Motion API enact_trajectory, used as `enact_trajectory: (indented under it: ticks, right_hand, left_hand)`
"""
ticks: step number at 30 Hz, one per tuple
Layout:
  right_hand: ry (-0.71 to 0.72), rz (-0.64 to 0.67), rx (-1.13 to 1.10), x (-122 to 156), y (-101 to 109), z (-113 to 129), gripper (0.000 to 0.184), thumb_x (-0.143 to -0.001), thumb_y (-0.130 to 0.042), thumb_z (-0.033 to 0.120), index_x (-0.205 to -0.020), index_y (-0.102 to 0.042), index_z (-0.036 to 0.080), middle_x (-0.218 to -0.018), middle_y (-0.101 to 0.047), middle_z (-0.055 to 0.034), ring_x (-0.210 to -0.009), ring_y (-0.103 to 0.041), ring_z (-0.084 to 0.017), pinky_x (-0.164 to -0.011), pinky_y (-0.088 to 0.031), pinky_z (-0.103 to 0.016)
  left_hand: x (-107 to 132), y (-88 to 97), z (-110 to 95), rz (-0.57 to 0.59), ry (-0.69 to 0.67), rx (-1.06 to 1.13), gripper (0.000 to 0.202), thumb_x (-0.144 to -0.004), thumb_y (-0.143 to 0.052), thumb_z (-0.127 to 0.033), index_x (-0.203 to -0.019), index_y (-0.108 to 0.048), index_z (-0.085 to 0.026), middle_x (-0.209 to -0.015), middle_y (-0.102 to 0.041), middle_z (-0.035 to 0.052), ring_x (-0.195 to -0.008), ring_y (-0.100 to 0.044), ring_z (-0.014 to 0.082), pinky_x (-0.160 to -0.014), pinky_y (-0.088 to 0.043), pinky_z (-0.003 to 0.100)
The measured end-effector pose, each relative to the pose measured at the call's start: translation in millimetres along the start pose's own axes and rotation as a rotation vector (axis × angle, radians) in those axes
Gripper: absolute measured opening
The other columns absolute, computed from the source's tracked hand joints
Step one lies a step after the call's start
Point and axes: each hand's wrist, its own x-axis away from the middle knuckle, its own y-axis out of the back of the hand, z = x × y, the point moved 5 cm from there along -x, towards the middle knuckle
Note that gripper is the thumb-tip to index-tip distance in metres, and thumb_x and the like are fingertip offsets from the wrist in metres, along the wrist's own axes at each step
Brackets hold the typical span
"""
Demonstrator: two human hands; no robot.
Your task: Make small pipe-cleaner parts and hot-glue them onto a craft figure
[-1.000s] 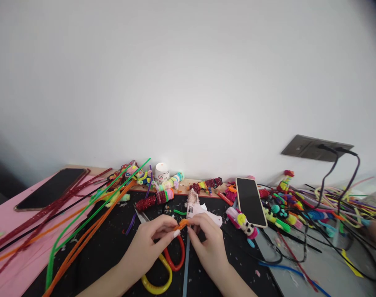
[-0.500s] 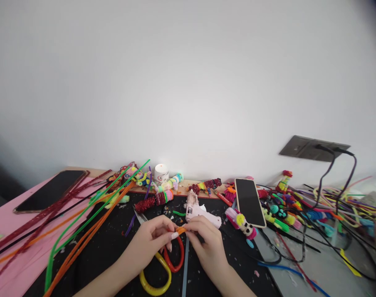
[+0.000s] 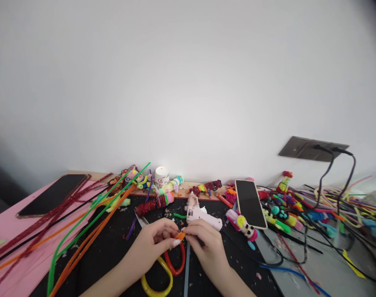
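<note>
One small orange piece (image 3: 180, 236) sat between my left hand (image 3: 157, 242) and right hand (image 3: 206, 244), neither clearly nearer, close to the scissors (image 3: 183, 256). I had both hands pinched nearly closed on it; its long axis I couldn't make out.
</note>
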Motion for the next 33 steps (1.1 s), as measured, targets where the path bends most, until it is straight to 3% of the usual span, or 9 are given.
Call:
enact_trajectory:
  ticks: [9,14,17,23,33]
  right_hand:
    - [-0.079,0.054,-0.002,3,0,-3,0.029,-0.082,-0.049,0.006,-0.102,-0.064,0.019,-0.095,-0.064,-0.0088,-0.082,-0.060,-0.019,-0.068,-0.051,-0.028]
    - [-0.098,0.141,-0.014,3,-3,-3,0.033,-0.083,-0.047,0.006,-0.111,-0.058,0.020,-0.103,-0.060,-0.0078,-0.085,-0.057,-0.018,-0.073,-0.047,-0.028]
    - [-0.109,0.191,-0.019,3,-5,-4,0.029,-0.082,-0.049,0.005,-0.105,-0.059,0.021,-0.097,-0.061,-0.0055,-0.086,-0.056,-0.017,-0.075,-0.045,-0.027]
    - [-0.188,0.182,0.033,4,-7,-11,0.017,-0.078,-0.053,0.003,-0.083,-0.055,0.019,-0.077,-0.054,-0.0002,-0.067,-0.049,-0.014,-0.060,-0.039,-0.023]
    - [-0.154,0.152,0.035,7,-9,-16,0.018,-0.081,-0.051,0.004,-0.073,-0.046,0.019,-0.072,-0.049,0.0012,-0.063,-0.045,-0.013,-0.056,-0.034,-0.022]
  left_hand:
    - [1,3.6,-1,-0.043,-0.071,-0.188,0.013,-0.074,-0.063,-0.021,-0.086,-0.066,-0.018,-0.060,-0.057,-0.0038,-0.053,-0.053,0.0124,-0.053,-0.041,0.022]
    - [3,3.1,-8,-0.033,-0.162,-0.280,0.009,-0.077,-0.059,-0.019,-0.083,-0.066,-0.019,-0.076,-0.064,-0.0004,-0.054,-0.058,0.0114,-0.055,-0.045,0.021]
    - [4,1.5,-10,-0.009,-0.216,-0.344,0.010,-0.078,-0.058,-0.017,-0.083,-0.067,-0.019,-0.082,-0.066,0.0004,-0.054,-0.059,0.0107,-0.058,-0.047,0.021]
    - [3,-0.1,-7,0.015,-0.212,-0.374,0.012,-0.080,-0.055,-0.017,-0.083,-0.066,-0.019,-0.084,-0.065,0.0008,-0.051,-0.058,0.0089,-0.057,-0.047,0.020]
    - [5,-3.7,-6,0.033,-0.161,-0.363,0.013,-0.080,-0.053,-0.018,-0.082,-0.065,-0.017,-0.078,-0.063,-0.0001,-0.051,-0.059,0.0090,-0.053,-0.045,0.019]
